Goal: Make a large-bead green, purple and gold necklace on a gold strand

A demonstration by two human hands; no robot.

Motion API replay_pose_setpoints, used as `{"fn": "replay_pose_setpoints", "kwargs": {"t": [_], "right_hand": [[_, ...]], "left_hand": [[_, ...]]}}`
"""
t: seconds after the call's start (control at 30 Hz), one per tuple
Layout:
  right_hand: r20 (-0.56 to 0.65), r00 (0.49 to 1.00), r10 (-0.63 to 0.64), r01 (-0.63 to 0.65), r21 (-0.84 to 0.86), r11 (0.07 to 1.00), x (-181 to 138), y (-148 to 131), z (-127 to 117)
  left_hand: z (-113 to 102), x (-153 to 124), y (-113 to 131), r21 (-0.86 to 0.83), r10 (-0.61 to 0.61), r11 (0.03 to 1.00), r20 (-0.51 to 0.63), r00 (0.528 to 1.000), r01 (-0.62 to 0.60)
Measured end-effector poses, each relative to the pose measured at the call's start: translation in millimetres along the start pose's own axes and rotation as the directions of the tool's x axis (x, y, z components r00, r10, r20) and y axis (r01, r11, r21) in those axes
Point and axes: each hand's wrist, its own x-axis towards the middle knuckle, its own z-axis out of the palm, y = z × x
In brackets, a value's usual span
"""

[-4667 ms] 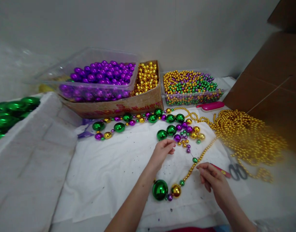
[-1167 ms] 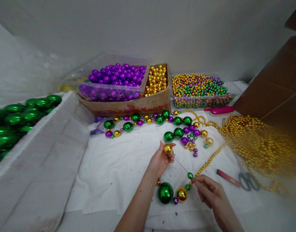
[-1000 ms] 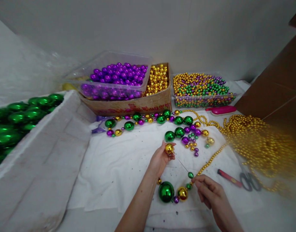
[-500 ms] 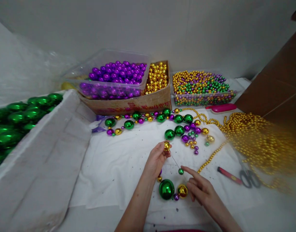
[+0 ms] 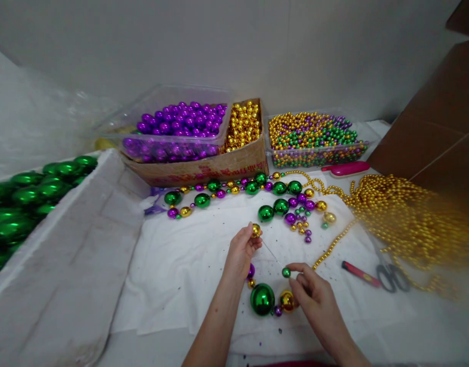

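- Tension on the thread (image 5: 272, 254) looks like the heart of this step. It runs taut between the two hands, and a straight line probably lets the small green bead (image 5: 286, 272) slide without catching.
- Left hand (image 5: 239, 253) is closed in a pinch on a gold bead (image 5: 256, 230), raised above the cloth at the thread's upper end. A steady grip there likely serves best, with the bead's hole in line with the thread.
- Right hand (image 5: 314, 298) has thumb and forefinger narrowed around the small green bead, with the other fingers loosely curled. Light pressure should be enough, since so slick a bead could pop free.
- Beads already strung lie just below and between the hands. They are a large green ball (image 5: 262, 299), a gold ball (image 5: 285, 300) partly behind the right fingers, and a small purple bead (image 5: 277, 311) touching both. Another purple bead (image 5: 251, 270) sits just beside the left wrist.
- White cloth (image 5: 181, 265) lies under all of it, so a dropped bead probably stays near.
- Chain of tiny gold beads (image 5: 332, 248) runs from near the right hand toward a heap (image 5: 402, 224). Scissors (image 5: 391, 278) and a red pen-like tool (image 5: 359, 272) lie well apart from both hands.
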Motion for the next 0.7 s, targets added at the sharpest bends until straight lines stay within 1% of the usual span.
{"fn": "replay_pose_setpoints", "kwargs": {"t": [0.07, 0.13, 0.2, 0.3, 0.37, 0.4, 0.47, 0.57, 0.63, 0.7], "right_hand": [[-0.046, 0.998, -0.045, 0.041, -0.093, 0.995, 1.9, -1.3, 0.0], [-0.038, 0.998, -0.050, 0.047, -0.093, 0.995, 5.3, -2.2, 0.2], [0.024, 1.000, -0.007, 0.006, 0.014, 1.000, 9.3, -3.2, 0.6], [0.163, 0.984, 0.069, -0.101, 0.199, 0.975, 14.5, -5.6, 0.9], [0.197, 0.976, 0.089, -0.134, 0.230, 0.964, 17.8, -7.0, 1.2], [0.184, 0.979, 0.088, -0.128, 0.216, 0.968, 19.8, -7.1, 1.6], [0.123, 0.990, 0.068, -0.085, 0.142, 0.986, 24.7, -5.7, 3.3], [0.032, 0.999, -0.031, 0.031, -0.008, 0.999, 33.4, -0.7, 7.2], [0.022, 0.995, -0.094, 0.096, -0.090, 0.991, 37.6, 2.3, 9.1], [0.026, 0.992, -0.123, 0.125, -0.156, 0.980, 39.0, 3.5, 8.8]], "left_hand": [[0.2, -0.4, 0.6, 0.021, 0.037, 0.999, -0.025, 0.999, -0.037], [0.5, -0.9, 2.5, 0.013, 0.063, 0.998, -0.034, 0.997, -0.063], [0.6, -1.7, 5.3, -0.010, 0.070, 0.997, -0.020, 0.997, -0.071], [0.6, -3.1, 8.8, -0.030, 0.064, 0.998, 0.008, 0.998, -0.064], [0.7, -3.9, 9.6, -0.031, 0.051, 0.998, 0.015, 0.999, -0.051], [0.9, -4.3, 9.6, -0.028, 0.046, 0.999, 0.014, 0.999, -0.046], [1.5, -5.5, 9.5, -0.010, 0.044, 0.999, 0.011, 0.999, -0.044], [3.0, -8.9, 10.8, 0.031, 0.072, 0.997, 0.023, 0.997, -0.072], [3.7, -11.7, 14.2, 0.056, 0.099, 0.993, 0.039, 0.994, -0.101], [3.6, -13.8, 20.1, 0.070, 0.135, 0.988, 0.044, 0.990, -0.138]]}}
